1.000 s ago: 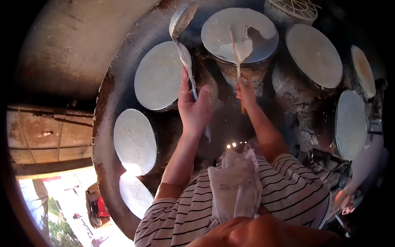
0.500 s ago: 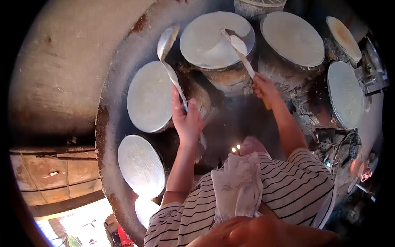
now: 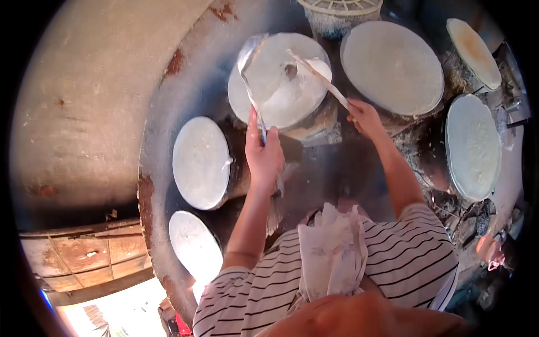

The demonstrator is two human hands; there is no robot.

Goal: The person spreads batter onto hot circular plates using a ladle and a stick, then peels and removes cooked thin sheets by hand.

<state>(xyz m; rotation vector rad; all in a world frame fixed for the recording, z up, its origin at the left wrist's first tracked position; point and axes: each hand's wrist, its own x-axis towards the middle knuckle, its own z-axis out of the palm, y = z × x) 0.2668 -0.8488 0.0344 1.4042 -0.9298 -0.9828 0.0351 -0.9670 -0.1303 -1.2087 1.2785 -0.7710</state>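
My left hand (image 3: 264,154) is closed around the handle of a long metal ladle (image 3: 247,55), its bowl over the left edge of a round griddle (image 3: 241,95). My right hand (image 3: 364,118) grips a batter-coated wooden spreader (image 3: 331,89). The spreader's blade lies across pale wet batter (image 3: 286,106) covering that griddle. A small dark bare spot shows near the middle, beside a thicker white heap of batter (image 3: 321,68) along the blade. The ladle's bowl hides part of the griddle's left side.
Several other round griddles with pale sheets stand around me: one left (image 3: 201,163), one lower left (image 3: 193,244), one right (image 3: 393,67), one far right (image 3: 473,147). A browned sheet (image 3: 474,53) sits at the upper right. Behind is a plastic basket (image 3: 342,11).
The ladle has shifted right, from beside the batter griddle to over its left edge. The dark bare patch at the griddle's upper right is now a small spot near its middle. The view has shifted.
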